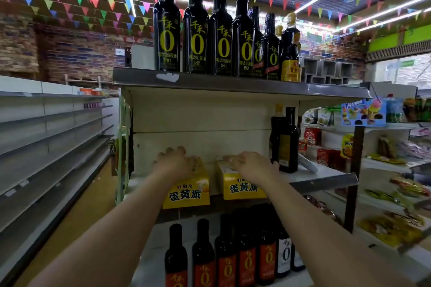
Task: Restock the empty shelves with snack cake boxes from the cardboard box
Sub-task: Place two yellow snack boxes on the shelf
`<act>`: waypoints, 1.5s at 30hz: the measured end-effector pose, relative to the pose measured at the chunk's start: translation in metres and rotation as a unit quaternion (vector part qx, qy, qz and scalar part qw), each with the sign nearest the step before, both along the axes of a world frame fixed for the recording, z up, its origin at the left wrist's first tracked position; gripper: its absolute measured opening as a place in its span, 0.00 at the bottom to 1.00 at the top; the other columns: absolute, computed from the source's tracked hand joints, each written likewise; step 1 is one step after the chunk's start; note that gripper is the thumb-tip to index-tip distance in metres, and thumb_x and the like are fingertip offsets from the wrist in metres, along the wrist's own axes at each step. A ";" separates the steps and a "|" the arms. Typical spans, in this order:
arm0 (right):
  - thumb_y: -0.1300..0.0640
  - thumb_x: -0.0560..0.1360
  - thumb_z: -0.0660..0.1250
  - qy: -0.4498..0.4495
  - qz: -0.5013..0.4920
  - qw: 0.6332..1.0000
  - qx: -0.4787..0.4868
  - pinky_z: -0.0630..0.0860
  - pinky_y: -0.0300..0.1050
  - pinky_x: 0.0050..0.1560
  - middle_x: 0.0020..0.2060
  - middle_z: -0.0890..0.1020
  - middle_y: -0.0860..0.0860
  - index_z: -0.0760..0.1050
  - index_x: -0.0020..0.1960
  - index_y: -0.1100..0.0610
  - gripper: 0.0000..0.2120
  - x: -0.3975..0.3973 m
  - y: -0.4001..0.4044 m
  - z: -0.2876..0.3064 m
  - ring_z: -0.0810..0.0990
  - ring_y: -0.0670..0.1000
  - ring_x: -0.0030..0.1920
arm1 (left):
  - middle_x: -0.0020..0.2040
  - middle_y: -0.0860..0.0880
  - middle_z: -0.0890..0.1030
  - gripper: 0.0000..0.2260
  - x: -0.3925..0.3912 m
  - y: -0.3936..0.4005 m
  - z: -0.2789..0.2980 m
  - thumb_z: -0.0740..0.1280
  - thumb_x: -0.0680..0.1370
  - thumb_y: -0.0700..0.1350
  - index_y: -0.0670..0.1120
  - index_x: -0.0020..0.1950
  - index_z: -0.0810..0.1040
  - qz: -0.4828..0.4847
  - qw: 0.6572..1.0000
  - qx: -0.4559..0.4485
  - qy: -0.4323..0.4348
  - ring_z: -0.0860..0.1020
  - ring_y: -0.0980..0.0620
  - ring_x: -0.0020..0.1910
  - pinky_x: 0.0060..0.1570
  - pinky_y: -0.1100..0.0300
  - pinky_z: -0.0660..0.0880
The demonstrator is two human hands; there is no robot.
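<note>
Two yellow snack cake boxes stand side by side on the middle shelf (326, 177) of the end rack. My left hand (173, 161) lies on top of the left box (186, 193), fingers curled over its far edge. My right hand (250, 163) grips the top of the right box (242, 187), fingers bent over its back edge. Both boxes face me with their printed fronts at the shelf's front edge. The cardboard box is out of view.
Dark sauce bottles (198, 28) line the top shelf, two more bottles (285, 140) stand right of the boxes, and a row of bottles (233, 254) fills the shelf below. Long bare shelves (51, 137) run along the left aisle. Snack racks (391, 170) stand at right.
</note>
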State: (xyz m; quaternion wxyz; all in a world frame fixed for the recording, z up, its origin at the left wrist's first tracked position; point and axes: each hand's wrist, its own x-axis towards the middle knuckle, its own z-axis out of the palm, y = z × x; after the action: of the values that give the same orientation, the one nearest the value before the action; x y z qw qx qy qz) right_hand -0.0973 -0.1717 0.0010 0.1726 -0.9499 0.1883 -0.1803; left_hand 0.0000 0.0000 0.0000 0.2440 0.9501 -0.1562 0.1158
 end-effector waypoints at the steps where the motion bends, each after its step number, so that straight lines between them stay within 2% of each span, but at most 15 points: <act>1: 0.36 0.79 0.49 0.038 -0.019 0.999 -0.026 0.58 0.59 0.67 0.70 0.69 0.51 0.66 0.71 0.47 0.26 0.002 0.003 -0.001 0.65 0.59 0.69 | 0.71 0.43 0.67 0.26 0.003 -0.001 -0.001 0.55 0.79 0.61 0.49 0.73 0.64 0.016 0.999 0.043 0.009 0.64 0.40 0.69 0.67 0.45 0.64; 5: 0.33 0.77 0.47 0.103 -0.036 0.992 -0.068 0.50 0.62 0.70 0.74 0.61 0.49 0.61 0.74 0.42 0.28 0.015 0.013 -0.004 0.58 0.59 0.73 | 0.73 0.44 0.63 0.31 0.015 -0.013 -0.003 0.53 0.78 0.65 0.49 0.76 0.60 0.041 0.991 0.109 0.062 0.62 0.40 0.71 0.69 0.46 0.61; 9: 0.33 0.78 0.45 0.121 0.018 0.990 -0.075 0.53 0.57 0.71 0.76 0.58 0.47 0.57 0.76 0.42 0.28 0.025 0.013 -0.005 0.58 0.55 0.74 | 0.74 0.43 0.62 0.38 0.032 -0.025 -0.014 0.54 0.74 0.71 0.48 0.77 0.58 0.036 0.986 0.108 0.125 0.63 0.39 0.71 0.68 0.44 0.64; 11: 0.28 0.74 0.47 0.130 0.003 0.990 -0.053 0.55 0.58 0.72 0.76 0.60 0.51 0.57 0.76 0.44 0.35 0.033 0.012 -0.010 0.60 0.57 0.74 | 0.75 0.43 0.60 0.43 0.035 -0.027 -0.018 0.55 0.70 0.74 0.49 0.77 0.57 0.040 0.985 0.105 0.134 0.63 0.38 0.72 0.68 0.43 0.64; 14: 0.18 0.56 0.45 0.149 -0.029 0.988 -0.026 0.54 0.62 0.71 0.75 0.60 0.53 0.55 0.76 0.43 0.53 0.045 0.012 -0.014 0.58 0.60 0.74 | 0.76 0.44 0.59 0.49 0.034 -0.027 -0.018 0.57 0.65 0.78 0.50 0.77 0.56 0.039 0.984 0.104 0.138 0.62 0.39 0.73 0.69 0.43 0.64; 15: 0.19 0.54 0.46 0.157 -0.039 0.987 -0.020 0.55 0.63 0.71 0.75 0.59 0.53 0.54 0.77 0.43 0.55 0.049 0.011 -0.015 0.58 0.61 0.74 | 0.76 0.44 0.59 0.49 0.033 -0.027 -0.018 0.58 0.64 0.77 0.50 0.77 0.56 0.037 0.984 0.101 0.140 0.62 0.39 0.73 0.68 0.43 0.64; 17: 0.24 0.60 0.53 0.167 -0.053 0.985 -0.010 0.56 0.62 0.71 0.75 0.58 0.55 0.53 0.77 0.46 0.50 0.049 0.009 -0.014 0.57 0.62 0.73 | 0.76 0.44 0.59 0.48 0.031 -0.026 -0.016 0.59 0.65 0.76 0.50 0.77 0.56 0.034 0.984 0.098 0.143 0.62 0.40 0.73 0.68 0.44 0.65; 19: 0.29 0.65 0.60 0.170 -0.060 0.984 -0.007 0.57 0.59 0.71 0.75 0.59 0.55 0.56 0.76 0.50 0.46 0.045 0.007 -0.013 0.58 0.62 0.73 | 0.76 0.44 0.59 0.47 0.026 -0.025 -0.015 0.60 0.66 0.75 0.50 0.77 0.56 0.031 0.985 0.098 0.138 0.62 0.39 0.73 0.68 0.44 0.65; 22: 0.34 0.64 0.66 0.181 -0.052 0.982 0.010 0.60 0.58 0.70 0.74 0.58 0.55 0.58 0.75 0.50 0.45 0.037 0.004 -0.009 0.56 0.61 0.73 | 0.76 0.43 0.57 0.46 0.015 -0.021 -0.014 0.62 0.66 0.74 0.51 0.78 0.55 0.020 0.986 0.092 0.136 0.60 0.38 0.73 0.69 0.43 0.64; 25: 0.28 0.60 0.67 0.156 -0.058 0.985 0.041 0.62 0.58 0.69 0.74 0.57 0.54 0.54 0.77 0.50 0.53 0.029 0.010 -0.013 0.56 0.61 0.73 | 0.75 0.43 0.57 0.50 0.003 -0.017 -0.011 0.67 0.62 0.71 0.55 0.78 0.52 -0.009 0.987 0.056 0.153 0.59 0.36 0.73 0.69 0.41 0.63; 27: 0.25 0.55 0.68 0.119 -0.059 0.988 0.073 0.62 0.60 0.70 0.75 0.55 0.56 0.50 0.77 0.52 0.60 0.029 0.016 -0.022 0.57 0.62 0.74 | 0.76 0.42 0.54 0.49 -0.008 -0.019 -0.012 0.68 0.64 0.68 0.54 0.78 0.49 0.000 0.987 0.052 0.151 0.54 0.35 0.74 0.70 0.38 0.58; 31: 0.34 0.61 0.71 0.094 -0.064 0.989 0.099 0.59 0.63 0.70 0.77 0.48 0.54 0.44 0.78 0.53 0.57 0.019 0.018 -0.034 0.53 0.64 0.74 | 0.79 0.43 0.44 0.45 -0.039 -0.023 -0.024 0.61 0.70 0.70 0.53 0.78 0.43 0.045 0.983 0.154 0.084 0.44 0.35 0.76 0.69 0.32 0.44; 34: 0.36 0.65 0.70 0.078 -0.060 0.991 0.088 0.56 0.63 0.70 0.77 0.42 0.51 0.39 0.78 0.51 0.55 0.003 0.020 -0.045 0.50 0.63 0.75 | 0.78 0.44 0.49 0.40 -0.051 -0.024 -0.035 0.63 0.71 0.65 0.55 0.78 0.51 0.062 0.989 0.133 0.033 0.49 0.33 0.74 0.70 0.35 0.51; 37: 0.36 0.68 0.68 0.025 -0.050 0.997 0.061 0.55 0.63 0.69 0.77 0.42 0.52 0.41 0.78 0.46 0.50 -0.009 0.025 -0.057 0.51 0.64 0.74 | 0.73 0.44 0.58 0.32 -0.064 -0.022 -0.039 0.64 0.70 0.56 0.55 0.74 0.61 0.085 0.993 0.087 0.006 0.56 0.33 0.72 0.68 0.40 0.56; 45: 0.36 0.68 0.66 0.005 -0.046 0.998 0.044 0.55 0.62 0.68 0.77 0.45 0.51 0.51 0.76 0.41 0.42 -0.042 0.044 -0.070 0.54 0.66 0.71 | 0.72 0.45 0.61 0.30 -0.111 0.010 -0.047 0.65 0.70 0.53 0.58 0.72 0.64 0.137 0.990 0.037 0.023 0.58 0.35 0.71 0.67 0.40 0.56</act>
State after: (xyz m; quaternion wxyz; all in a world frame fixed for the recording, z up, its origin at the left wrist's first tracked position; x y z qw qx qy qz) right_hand -0.1396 -0.1281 -0.0685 0.2046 -0.9327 0.2398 -0.1753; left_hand -0.1112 0.0100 -0.0470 0.1935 0.9734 -0.0230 0.1207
